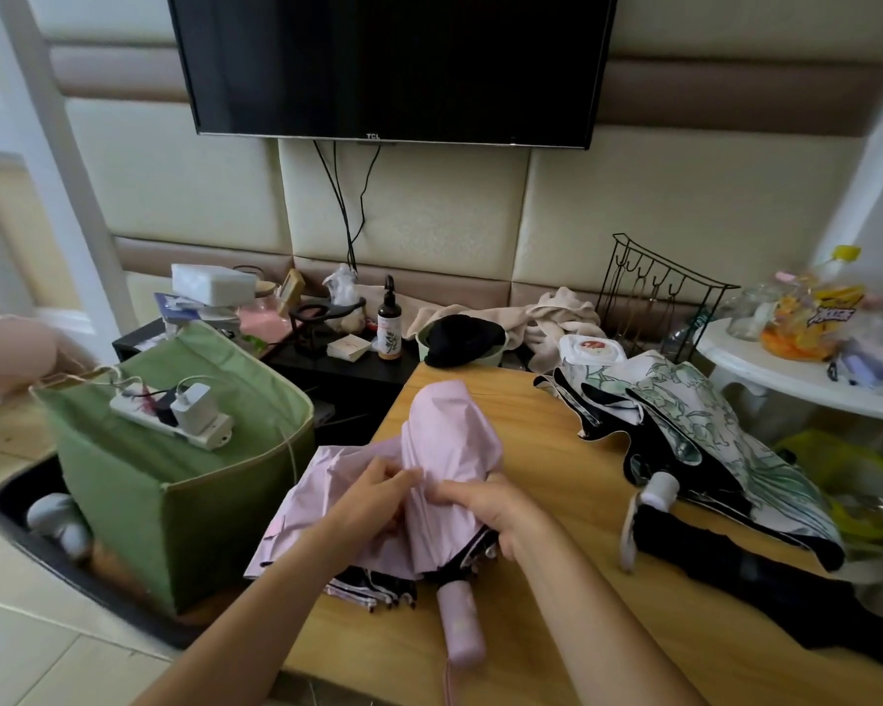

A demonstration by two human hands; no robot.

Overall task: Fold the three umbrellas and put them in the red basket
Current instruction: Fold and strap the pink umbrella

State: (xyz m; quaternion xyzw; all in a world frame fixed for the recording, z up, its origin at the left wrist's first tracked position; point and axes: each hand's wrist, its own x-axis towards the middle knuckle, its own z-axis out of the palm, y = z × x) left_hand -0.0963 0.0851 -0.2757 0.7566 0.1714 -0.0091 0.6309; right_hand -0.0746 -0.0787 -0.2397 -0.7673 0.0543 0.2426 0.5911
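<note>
A pink umbrella (449, 440) lies on the wooden table (541, 450), its canopy loose and its pink handle (461, 629) pointing toward me. My left hand (373, 494) pinches a fold of the pink fabric. My right hand (485, 507) grips the canopy just beside it. To the right lies a white umbrella with a green leaf print and black lining (694, 420), unfolded, and a black umbrella (725, 547) with a pale handle (658, 491). No red basket is in view.
A green fabric box (184, 481) carrying a power strip and charger (184, 415) stands left of the table in a black tray (37, 542). Behind are a cluttered black shelf, a spray bottle (389, 323), a wire rack (653, 293) and a white side table (786, 369).
</note>
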